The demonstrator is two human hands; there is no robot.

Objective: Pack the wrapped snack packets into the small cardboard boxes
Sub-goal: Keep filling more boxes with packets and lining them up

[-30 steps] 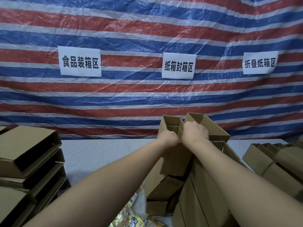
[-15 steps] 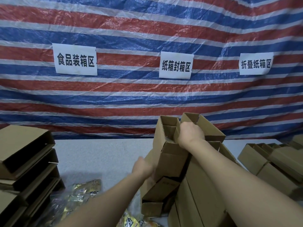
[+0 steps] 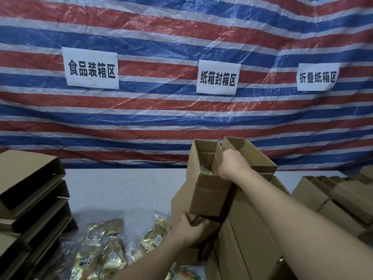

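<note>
A small cardboard box stands upright on end in the middle of a stack of boxes, its top open. Something gold shows inside near the rim. My right hand grips the box's top right edge, fingers curled over the rim. My left hand holds the bottom end of the box, fingers curled round its lower flap. Gold wrapped snack packets lie in clear plastic on the grey table at the lower left of the box.
More open boxes stand behind and beside the held one. A stack of flat boxes rises at the left and another pile at the right. A striped tarp with three paper signs hangs behind.
My left hand has left the box's top, dropped down and taken hold of its bottom end. My right hand has stayed on the top edge. The snack packets have come into view.
</note>
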